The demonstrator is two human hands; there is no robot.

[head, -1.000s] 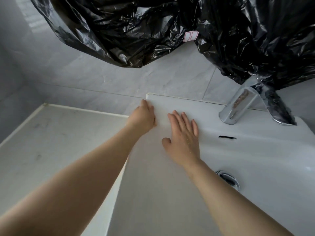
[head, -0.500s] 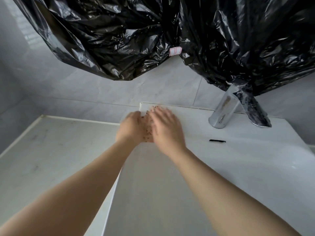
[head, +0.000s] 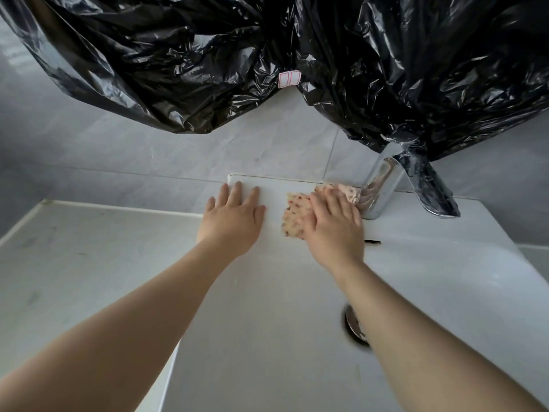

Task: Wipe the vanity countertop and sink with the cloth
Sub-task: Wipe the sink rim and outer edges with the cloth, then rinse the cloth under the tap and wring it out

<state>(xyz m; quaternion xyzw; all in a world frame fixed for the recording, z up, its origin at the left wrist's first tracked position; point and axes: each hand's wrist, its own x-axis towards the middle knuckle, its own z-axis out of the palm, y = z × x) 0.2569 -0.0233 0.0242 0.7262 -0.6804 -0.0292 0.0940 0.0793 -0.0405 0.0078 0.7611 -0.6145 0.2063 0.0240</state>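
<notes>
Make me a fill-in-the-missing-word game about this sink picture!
1. The right hand presses the speckled cloth flat on the sink, right beside the shiny ____.
2. The left hand lies flat on the sink's back corner and holds ____.
3. The crinkly plastic bags hanging above are ____ in colour.

Missing words: faucet; nothing; black.
</notes>
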